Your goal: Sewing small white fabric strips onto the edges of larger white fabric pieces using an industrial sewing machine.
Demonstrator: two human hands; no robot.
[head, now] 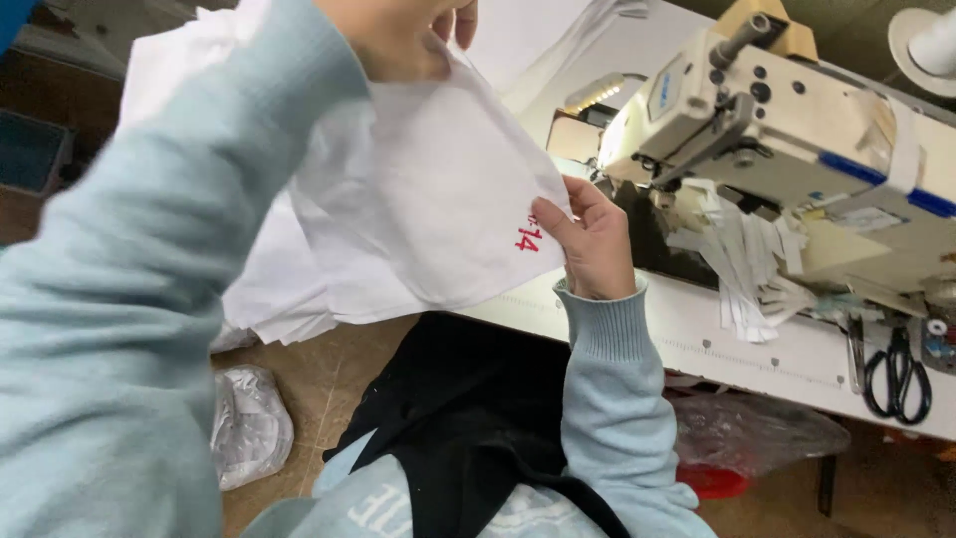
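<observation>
Hands first: the left hand [398, 35] is up at the top edge, partly cut off by the frame, fingers closed on the upper edge of a white fabric piece [438, 189]. The right hand [590, 244] pinches the same piece at its lower right corner, thumb on top, right beside a small red printed mark [528, 237] on the cloth. So the fabric hangs stretched between both hands, held up in front of the bench [697, 329] rather than lying on it.

Hard to make out: a big light-blue sleeve [129, 299] blocks most of the left side, so whatever's behind it is hidden. More white cloth [269, 289] is piled under the held piece, but I can't tell how many layers.

A cream sewing machine [777, 120] sits on the right, its far end cut off, with a blue stripe and a pale rectangular label on its side, too blurry to tell more. White strips [742, 269] hang off it. Black scissors [899, 374] lie on the bench edge. A crumpled clear plastic bag [249, 423] is on the floor, and another one with something red under it [742, 448] sits below the bench.
</observation>
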